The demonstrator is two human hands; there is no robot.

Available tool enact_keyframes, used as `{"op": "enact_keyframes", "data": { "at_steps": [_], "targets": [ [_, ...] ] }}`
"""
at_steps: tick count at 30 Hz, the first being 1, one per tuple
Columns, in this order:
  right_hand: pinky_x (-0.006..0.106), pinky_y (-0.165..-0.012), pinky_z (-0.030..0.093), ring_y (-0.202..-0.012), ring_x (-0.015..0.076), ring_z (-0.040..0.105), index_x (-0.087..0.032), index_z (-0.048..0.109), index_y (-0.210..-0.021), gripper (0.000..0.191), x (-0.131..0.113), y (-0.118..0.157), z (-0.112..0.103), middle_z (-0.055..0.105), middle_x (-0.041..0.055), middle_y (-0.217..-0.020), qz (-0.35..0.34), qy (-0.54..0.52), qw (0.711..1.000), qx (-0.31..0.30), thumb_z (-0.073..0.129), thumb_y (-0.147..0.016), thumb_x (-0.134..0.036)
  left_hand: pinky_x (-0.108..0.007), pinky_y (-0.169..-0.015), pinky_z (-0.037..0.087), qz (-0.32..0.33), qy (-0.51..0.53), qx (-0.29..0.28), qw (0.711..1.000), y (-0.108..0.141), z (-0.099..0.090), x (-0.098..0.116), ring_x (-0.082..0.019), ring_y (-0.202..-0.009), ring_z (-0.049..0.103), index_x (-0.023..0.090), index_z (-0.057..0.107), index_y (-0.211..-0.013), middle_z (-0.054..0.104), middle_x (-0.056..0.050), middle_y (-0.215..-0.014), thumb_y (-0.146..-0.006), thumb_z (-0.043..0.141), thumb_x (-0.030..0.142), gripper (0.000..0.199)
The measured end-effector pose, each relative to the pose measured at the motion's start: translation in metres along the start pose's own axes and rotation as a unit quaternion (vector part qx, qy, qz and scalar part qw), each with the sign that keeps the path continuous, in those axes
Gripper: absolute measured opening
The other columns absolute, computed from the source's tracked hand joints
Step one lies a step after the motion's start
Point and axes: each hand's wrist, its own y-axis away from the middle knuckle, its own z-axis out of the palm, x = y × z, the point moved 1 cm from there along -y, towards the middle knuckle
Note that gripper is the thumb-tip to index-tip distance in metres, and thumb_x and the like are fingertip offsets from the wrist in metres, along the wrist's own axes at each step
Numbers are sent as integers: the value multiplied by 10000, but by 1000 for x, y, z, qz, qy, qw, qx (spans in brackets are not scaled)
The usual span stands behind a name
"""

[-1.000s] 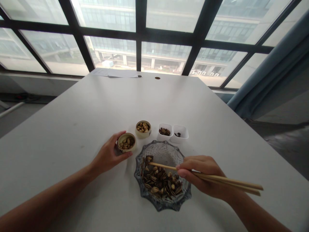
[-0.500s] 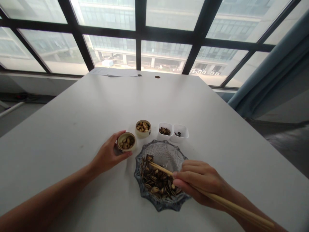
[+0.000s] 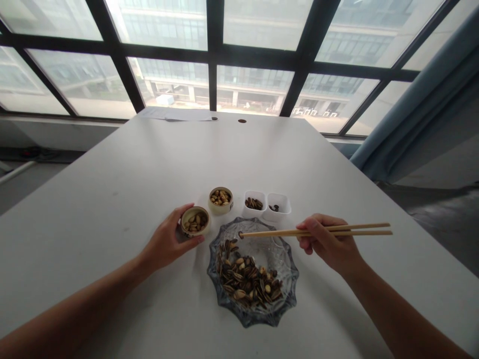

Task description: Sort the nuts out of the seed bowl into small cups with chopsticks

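My right hand [image 3: 329, 242] grips a pair of wooden chopsticks [image 3: 275, 233], held nearly level above the far side of a scalloped glass bowl [image 3: 290, 259]. A small dark round piece [image 3: 240, 235] is pinched at their tips; its exact kind is hard to make out. Mixed sunflower seeds [image 3: 247, 281] and nuts lie in the near and left part of the bowl. My left hand [image 3: 170, 237] is wrapped round a small ceramic cup [image 3: 195, 222] with pale shelled nuts, possibly pistachios, inside. The cup rests on the table.
Behind the bowl stand another ceramic cup [image 3: 220, 200] of peanut-like nuts, a white plastic cup [image 3: 255, 203] with striped sunflower seeds and a second white cup [image 3: 279, 206] with a few dark pieces. Papers [image 3: 174, 114] lie at the white table's [image 3: 224, 154] far edge, before the window.
My right hand has lifted the chopsticks out of the seeds and swung them level, and a dark piece is now at their tips. My left hand has stayed on its cup.
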Motion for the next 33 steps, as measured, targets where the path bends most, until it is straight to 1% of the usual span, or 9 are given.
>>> {"op": "enact_keyframes", "data": {
  "at_steps": [9, 15, 17, 19, 22, 24, 26, 29, 33],
  "targets": [
    [235, -410, 430, -366, 76, 445, -180, 742, -733, 319, 4, -6, 3, 555, -32, -447, 57, -143, 987, 48, 809, -782, -487, -398, -953, 549, 5, 3, -1, 1000, 0, 0, -2, -278, -1117, 667, 202, 497, -1356, 665, -122, -1272, -769, 727, 524, 709],
    [240, -402, 423, -359, 84, 441, -184, 731, -742, 331, 5, -5, 5, 541, -36, -444, 39, -113, 992, 30, 751, -837, -500, -413, -957, 548, 2, 8, -5, 1000, 0, 1, -2, -286, -1125, 662, 205, 496, -1363, 669, -121, -1266, -763, 730, 513, 714],
    [239, -379, 421, -353, 97, 470, -189, 733, -746, 347, 2, -2, 6, 558, -27, -444, 1, -72, 996, 51, 719, -866, -515, -418, -965, 546, 0, 10, -3, 1000, 0, 1, -2, -287, -1134, 657, 208, 498, -1360, 665, -122, -1274, -760, 730, 509, 710],
    [253, -378, 453, -384, 129, 552, -203, 746, -755, 307, -5, 4, 6, 623, 2, -480, -92, 21, 992, 79, 716, -882, -480, -418, -971, 545, -1, 11, 0, 1000, 0, 1, -2, -287, -1138, 654, 212, 501, -1357, 660, -120, -1282, -757, 735, 510, 710],
    [306, -466, 555, -508, 193, 681, -241, 776, -787, 90, -22, 17, 10, 733, 42, -607, -297, 196, 933, 55, 783, -840, -313, -416, -978, 545, 2, 12, 1, 1000, 1, 1, -2, -287, -1140, 656, 214, 497, -1363, 659, -119, -1286, -760, 737, 514, 715],
    [310, -482, 567, -543, 203, 701, -262, 783, -864, 53, -32, 24, 14, 751, 39, -648, -373, 250, 894, 18, 763, -844, -217, -414, -978, 545, 4, 8, -1, 1000, 1, 1, -2, -286, -1143, 656, 211, 491, -1369, 656, -121, -1292, -767, 734, 510, 714],
    [306, -483, 566, -551, 200, 705, -270, 773, -924, 129, -37, 27, 15, 757, 34, -671, -395, 269, 878, 2, 725, -863, -167, -409, -973, 546, 4, 3, -1, 1000, 1, 1, -3, -284, -1140, 657, 211, 487, -1372, 655, -120, -1294, -768, 735, 504, 716],
    [313, -498, 575, -549, 197, 706, -272, 758, -923, 125, -38, 25, 11, 753, 29, -669, -385, 279, 880, 16, 704, -883, -166, -400, -964, 549, 5, 0, -1, 1000, 1, 1, -3, -279, -1124, 663, 208, 488, -1372, 662, -117, -1278, -766, 733, 508, 719],
    [309, -465, 549, -482, 181, 673, -261, 753, -866, 86, -37, 16, -13, 723, 16, -602, -350, 300, 877, 133, 687, -920, -261, -399, -959, 553, 5, -1, -3, 1000, 0, 1, -4, -280, -1123, 665, 209, 491, -1368, 665, -116, -1274, -768, 727, 529, 719]
  ]
}}
